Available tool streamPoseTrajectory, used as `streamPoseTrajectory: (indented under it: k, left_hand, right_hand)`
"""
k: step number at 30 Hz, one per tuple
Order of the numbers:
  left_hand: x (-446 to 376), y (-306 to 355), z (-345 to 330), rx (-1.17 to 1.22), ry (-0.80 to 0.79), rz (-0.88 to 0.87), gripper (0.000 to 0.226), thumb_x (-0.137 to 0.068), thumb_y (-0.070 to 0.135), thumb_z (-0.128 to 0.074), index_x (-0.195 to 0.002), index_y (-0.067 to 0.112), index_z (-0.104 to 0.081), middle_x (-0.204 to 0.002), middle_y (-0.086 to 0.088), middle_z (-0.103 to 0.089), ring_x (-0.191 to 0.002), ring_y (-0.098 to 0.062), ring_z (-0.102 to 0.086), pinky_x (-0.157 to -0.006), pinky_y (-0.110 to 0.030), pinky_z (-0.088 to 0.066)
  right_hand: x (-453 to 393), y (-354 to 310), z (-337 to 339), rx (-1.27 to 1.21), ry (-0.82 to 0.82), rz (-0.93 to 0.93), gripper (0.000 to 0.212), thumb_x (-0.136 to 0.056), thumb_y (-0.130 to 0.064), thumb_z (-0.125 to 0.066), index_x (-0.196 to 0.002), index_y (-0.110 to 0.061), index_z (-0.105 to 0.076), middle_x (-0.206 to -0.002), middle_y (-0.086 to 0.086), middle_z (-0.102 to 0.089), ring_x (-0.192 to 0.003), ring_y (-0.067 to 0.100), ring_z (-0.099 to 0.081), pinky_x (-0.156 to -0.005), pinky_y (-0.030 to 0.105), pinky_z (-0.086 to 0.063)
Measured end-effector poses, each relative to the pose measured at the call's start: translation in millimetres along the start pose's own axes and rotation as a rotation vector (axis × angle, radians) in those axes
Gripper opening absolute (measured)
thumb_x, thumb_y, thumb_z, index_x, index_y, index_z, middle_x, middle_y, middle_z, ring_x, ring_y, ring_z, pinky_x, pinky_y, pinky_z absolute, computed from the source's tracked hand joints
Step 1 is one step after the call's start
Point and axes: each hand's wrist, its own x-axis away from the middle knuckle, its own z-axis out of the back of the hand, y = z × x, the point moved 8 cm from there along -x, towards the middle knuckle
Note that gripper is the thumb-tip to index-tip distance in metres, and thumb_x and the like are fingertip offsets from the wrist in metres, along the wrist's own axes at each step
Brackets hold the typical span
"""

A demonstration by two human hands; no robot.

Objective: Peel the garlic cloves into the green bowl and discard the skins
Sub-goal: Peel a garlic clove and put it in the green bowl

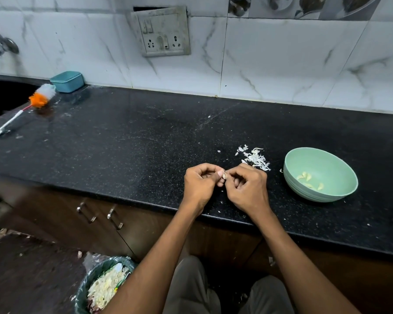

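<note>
Both hands are meeting over the front part of the counter (132,137), a black stone slab flecked with pale specks and dusted with crumbs of skin. The left hand (201,184) is curling its fingers (220,176) inward and pinching a small garlic clove (224,176), pale and glossy, between thumb and fingertips. The right hand (247,189) is curled too, its thumb and forefinger nipping at the top of the same clove, where a thin wisp of skin is sticking up; how much skin is left on the clove cannot be told. Just beyond the right hand a loose heap of garlic skins (255,158) is lying on the counter, white, papery and curled into flakes. To the right of that, apart from the hands, the green bowl (304,189) is sitting upright, round and matte, with faint ridges around its outer wall, and several peeled cloves (309,179), smooth and yellowish, are lying in its bottom. At the far left a bottle brush (32,105) with white and orange bristles and a red-and-white handle is lying beside a black sink (2,96), and a teal plastic tub (67,81) is standing against the marbled white tiles. On the floor below the counter edge a bin (104,288) lined with a dark bag is holding more pale skins.
</note>
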Motion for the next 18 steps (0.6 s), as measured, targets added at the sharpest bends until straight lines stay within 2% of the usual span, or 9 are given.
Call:
streamPoseTrajectory:
  k: [3,5,13,18]
  left_hand:
    - [-1.0,-2.7,3.2,0.027,0.026,0.019,0.009,-0.092,-0.002,-0.068,-0.085,0.001,-0.072,-0.076,-0.01,-0.073,-0.067,-0.016,-0.065,-0.069,-0.03,-0.056]
    - [-2.0,-4.4,5.1,0.028,0.042,0.022,0.01,-0.093,-0.001,-0.068,-0.084,0.003,-0.071,-0.076,-0.011,-0.072,-0.067,-0.016,-0.064,-0.068,-0.029,-0.055]
    - [-3.8,-4.2,3.7,-0.02,0.046,0.005,0.013,-0.093,-0.001,-0.068,-0.082,0.006,-0.07,-0.071,-0.009,-0.07,-0.067,-0.017,-0.063,-0.068,-0.032,-0.056]
    - [-3.5,-4.3,3.2,-0.068,0.04,-0.017,0.013,-0.091,0.002,-0.071,-0.08,0.009,-0.071,-0.071,-0.008,-0.071,-0.065,-0.016,-0.064,-0.068,-0.034,-0.056]
  right_hand:
    - [0.2,-2.5,-0.3,-0.019,-0.024,0.012,0.005,-0.082,-0.012,-0.073,-0.083,-0.012,-0.077,-0.072,-0.007,-0.062,-0.057,0.003,-0.054,-0.056,0.011,-0.039]
    - [0.4,-2.5,-0.4,-0.029,-0.029,0.015,0.008,-0.081,-0.01,-0.072,-0.087,-0.012,-0.078,-0.075,-0.007,-0.063,-0.059,0.003,-0.055,-0.058,0.01,-0.039]
    - [1.2,-0.9,-9.4,0.024,-0.072,0.017,0.011,-0.085,-0.019,-0.068,-0.087,-0.012,-0.076,-0.075,-0.004,-0.062,-0.056,0.009,-0.056,-0.054,0.033,-0.051]
    - [3.0,-4.5,-10.0,0.057,-0.075,0.024,0.017,-0.084,-0.022,-0.064,-0.084,-0.012,-0.078,-0.072,-0.003,-0.062,-0.054,0.013,-0.057,-0.052,0.034,-0.052]
